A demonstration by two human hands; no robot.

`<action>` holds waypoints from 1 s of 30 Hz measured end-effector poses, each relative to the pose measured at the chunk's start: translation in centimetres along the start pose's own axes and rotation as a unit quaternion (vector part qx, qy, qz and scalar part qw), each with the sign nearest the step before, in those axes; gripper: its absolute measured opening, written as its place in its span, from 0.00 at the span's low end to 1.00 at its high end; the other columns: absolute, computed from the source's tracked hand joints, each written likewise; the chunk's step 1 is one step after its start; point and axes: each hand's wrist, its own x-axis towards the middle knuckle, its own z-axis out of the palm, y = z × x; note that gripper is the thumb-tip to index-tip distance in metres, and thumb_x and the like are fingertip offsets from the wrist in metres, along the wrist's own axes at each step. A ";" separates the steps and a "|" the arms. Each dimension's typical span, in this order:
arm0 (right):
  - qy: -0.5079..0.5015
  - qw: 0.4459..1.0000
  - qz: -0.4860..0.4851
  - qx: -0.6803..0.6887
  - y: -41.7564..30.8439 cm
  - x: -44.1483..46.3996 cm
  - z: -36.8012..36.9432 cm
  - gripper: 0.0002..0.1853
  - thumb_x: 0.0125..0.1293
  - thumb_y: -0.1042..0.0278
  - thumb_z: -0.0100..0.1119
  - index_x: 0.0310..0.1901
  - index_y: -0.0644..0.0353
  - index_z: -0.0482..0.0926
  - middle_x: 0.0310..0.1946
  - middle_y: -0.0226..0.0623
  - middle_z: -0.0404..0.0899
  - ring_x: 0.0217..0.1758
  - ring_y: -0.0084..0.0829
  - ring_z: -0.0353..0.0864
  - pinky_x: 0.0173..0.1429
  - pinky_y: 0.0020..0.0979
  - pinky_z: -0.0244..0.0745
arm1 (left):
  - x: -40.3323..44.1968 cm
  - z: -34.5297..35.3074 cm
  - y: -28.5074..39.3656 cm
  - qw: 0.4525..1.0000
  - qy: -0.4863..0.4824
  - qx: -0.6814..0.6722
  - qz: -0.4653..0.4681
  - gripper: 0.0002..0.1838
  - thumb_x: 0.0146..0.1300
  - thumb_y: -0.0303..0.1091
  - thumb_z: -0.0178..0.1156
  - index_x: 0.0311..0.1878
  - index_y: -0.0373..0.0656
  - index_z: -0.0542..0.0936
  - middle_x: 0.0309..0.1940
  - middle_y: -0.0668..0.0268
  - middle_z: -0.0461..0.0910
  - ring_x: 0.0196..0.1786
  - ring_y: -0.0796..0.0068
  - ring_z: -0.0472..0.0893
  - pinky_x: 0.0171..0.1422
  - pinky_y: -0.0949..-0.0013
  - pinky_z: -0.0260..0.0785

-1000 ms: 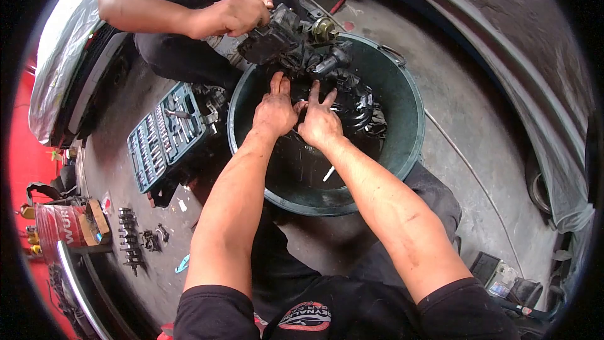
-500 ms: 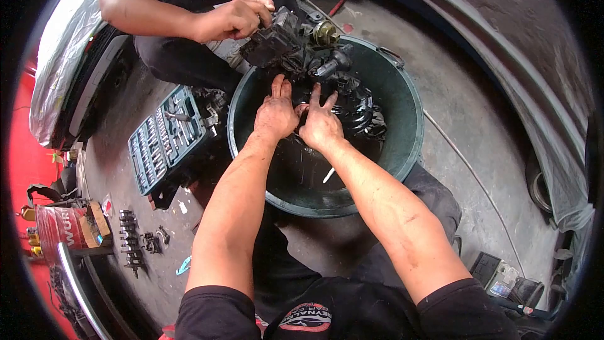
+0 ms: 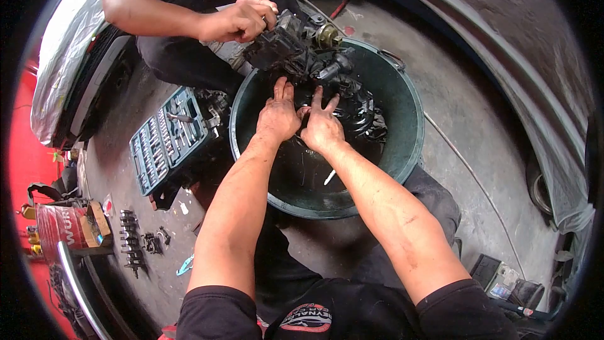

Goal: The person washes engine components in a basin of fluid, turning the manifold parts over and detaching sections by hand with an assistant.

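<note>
My left hand (image 3: 279, 118) and my right hand (image 3: 323, 128) are close together over a green basin (image 3: 409, 119), thumbs nearly meeting. Their fingers reach forward over a dark part, closed on something I cannot make out among the black pieces. Two fingers of the right hand are spread in a V. Just beyond my fingertips sits a black, greasy engine assembly (image 3: 277, 47) with a gold-coloured round fitting (image 3: 328, 36) at its right, resting at the basin's far rim. Black hoses or cables (image 3: 368, 116) lie in the basin to the right, and a white stick (image 3: 329, 177) shows nearer me.
Across from me, a co-worker's hands (image 3: 242, 20) are on the assembly. A socket set case (image 3: 168, 138) lies open left of the basin. A crankshaft (image 3: 130, 242) and small metal parts (image 3: 154, 241) are on the floor. A covered car (image 3: 503, 56) stands at right.
The engine assembly has tilted slightly and shifted a little under the co-worker's hands. My hands stay almost in place.
</note>
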 end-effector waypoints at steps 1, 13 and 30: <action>-0.001 1.000 0.000 -0.001 -0.1 -0.1 -0.1 0.58 0.53 0.72 0.62 0.82 0.61 0.36 0.75 0.86 0.34 0.61 0.65 0.80 0.66 0.45 0.78 | 0.0 0.2 -0.1 1.000 0.003 0.002 0.002 0.44 0.70 0.54 0.60 0.78 0.34 0.56 0.83 0.54 0.44 0.65 0.41 0.77 0.69 0.51 0.72; 0.007 1.000 0.005 -0.004 0.0 0.0 0.3 0.51 0.64 0.69 0.60 0.83 0.56 0.38 0.77 0.81 0.31 0.61 0.62 0.81 0.65 0.46 0.79 | -0.2 -1.0 0.6 1.000 -0.020 0.003 -0.005 0.43 0.72 0.52 0.57 0.77 0.29 0.57 0.82 0.52 0.44 0.67 0.42 0.75 0.72 0.52 0.68; 0.003 1.000 -0.004 0.002 0.0 0.1 0.1 0.59 0.53 0.74 0.63 0.82 0.61 0.35 0.75 0.85 0.34 0.61 0.64 0.80 0.64 0.45 0.79 | 0.2 0.0 -0.1 1.000 -0.005 0.019 -0.002 0.44 0.71 0.55 0.58 0.77 0.32 0.55 0.83 0.54 0.42 0.65 0.43 0.77 0.69 0.52 0.71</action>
